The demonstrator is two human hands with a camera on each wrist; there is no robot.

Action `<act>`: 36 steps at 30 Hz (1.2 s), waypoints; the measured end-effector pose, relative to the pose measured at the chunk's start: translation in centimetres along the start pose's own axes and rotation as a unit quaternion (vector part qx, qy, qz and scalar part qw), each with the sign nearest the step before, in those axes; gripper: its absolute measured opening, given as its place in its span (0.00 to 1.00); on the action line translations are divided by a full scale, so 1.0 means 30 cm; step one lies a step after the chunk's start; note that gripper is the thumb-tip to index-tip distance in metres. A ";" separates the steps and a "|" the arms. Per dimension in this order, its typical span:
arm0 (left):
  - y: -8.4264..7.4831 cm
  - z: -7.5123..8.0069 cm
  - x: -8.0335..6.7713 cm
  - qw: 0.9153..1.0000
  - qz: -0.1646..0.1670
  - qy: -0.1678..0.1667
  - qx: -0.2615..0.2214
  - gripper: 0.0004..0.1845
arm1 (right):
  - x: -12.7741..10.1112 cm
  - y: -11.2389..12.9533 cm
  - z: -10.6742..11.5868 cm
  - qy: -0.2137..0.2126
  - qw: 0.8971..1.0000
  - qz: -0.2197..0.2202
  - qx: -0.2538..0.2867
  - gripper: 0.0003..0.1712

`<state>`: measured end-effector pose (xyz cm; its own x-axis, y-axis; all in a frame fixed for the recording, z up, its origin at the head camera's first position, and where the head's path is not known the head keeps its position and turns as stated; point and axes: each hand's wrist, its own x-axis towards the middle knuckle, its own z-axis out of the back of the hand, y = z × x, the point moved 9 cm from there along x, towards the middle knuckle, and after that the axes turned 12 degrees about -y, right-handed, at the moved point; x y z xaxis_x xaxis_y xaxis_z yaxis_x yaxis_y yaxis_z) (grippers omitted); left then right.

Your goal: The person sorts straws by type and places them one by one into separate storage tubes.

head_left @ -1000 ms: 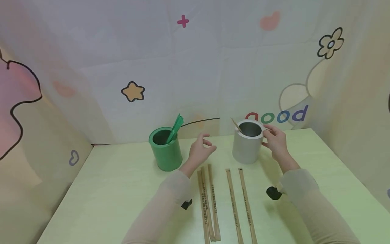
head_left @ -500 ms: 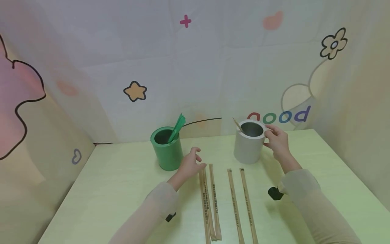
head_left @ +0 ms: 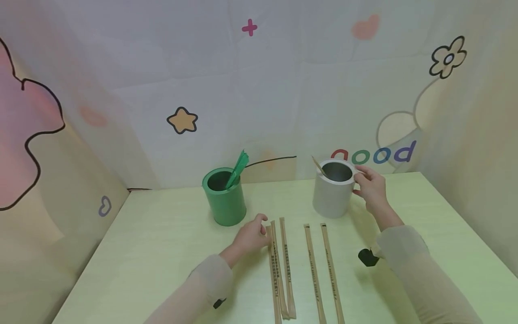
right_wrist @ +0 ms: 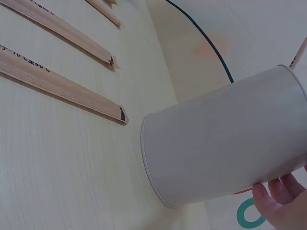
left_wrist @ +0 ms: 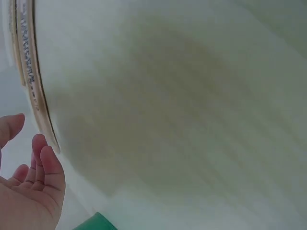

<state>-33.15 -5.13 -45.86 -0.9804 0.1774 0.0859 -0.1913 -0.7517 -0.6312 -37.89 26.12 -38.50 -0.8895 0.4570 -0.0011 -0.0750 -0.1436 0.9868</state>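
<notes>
Several brown paper-wrapped sticks (head_left: 281,270) lie side by side on the pale green table (head_left: 162,252). My left hand (head_left: 252,234) hovers at the far ends of the leftmost sticks (left_wrist: 29,76), fingers (left_wrist: 45,167) relaxed and holding nothing. A grey cup (head_left: 333,191) stands at the back right with one brown stick (head_left: 318,166) leaning in it. My right hand (head_left: 370,186) grips that cup at its right rim; its fingertips (right_wrist: 283,203) show against the cup's wall (right_wrist: 225,139). A green cup (head_left: 225,198) at the back left holds a green wrapped stick (head_left: 238,165).
Cartoon-printed cloth walls (head_left: 259,90) close in the table at the back and both sides. Two more wrapped sticks (right_wrist: 57,84) lie just in front of the grey cup. Bare tabletop stretches to the left of the green cup.
My left hand has come down from between the two cups towards me, to the far ends of the leftmost sticks. The right hand has stayed on the grey cup.
</notes>
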 end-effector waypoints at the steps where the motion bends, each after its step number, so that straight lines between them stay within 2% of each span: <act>1: 0.002 -0.005 -0.004 1.000 -0.002 0.003 0.003 0.29 | 0.001 -0.001 0.000 0.000 1.000 0.000 0.000 0.28; 11: -0.001 -0.038 -0.038 0.999 -0.020 0.023 0.029 0.30 | 0.000 0.001 0.001 -0.003 1.000 0.003 0.001 0.28; 19: -0.013 -0.041 -0.037 0.998 -0.022 0.014 0.061 0.32 | 0.000 0.000 0.001 -0.005 1.000 0.002 0.000 0.27; 28: -0.012 -0.057 -0.031 0.998 -0.019 0.011 0.059 0.35 | 0.004 -0.005 0.001 -0.007 1.000 -0.003 0.001 0.27; 36: -0.019 -0.050 -0.032 0.999 0.002 0.004 0.042 0.34 | 0.001 -0.002 0.002 -0.006 1.000 -0.002 0.000 0.27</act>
<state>-32.02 -3.93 -46.74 -0.9810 0.1786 0.0765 -0.1902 -0.8030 -0.5648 -37.89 26.18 -38.55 -0.8835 0.4683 -0.0021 -0.0775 -0.1419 0.9868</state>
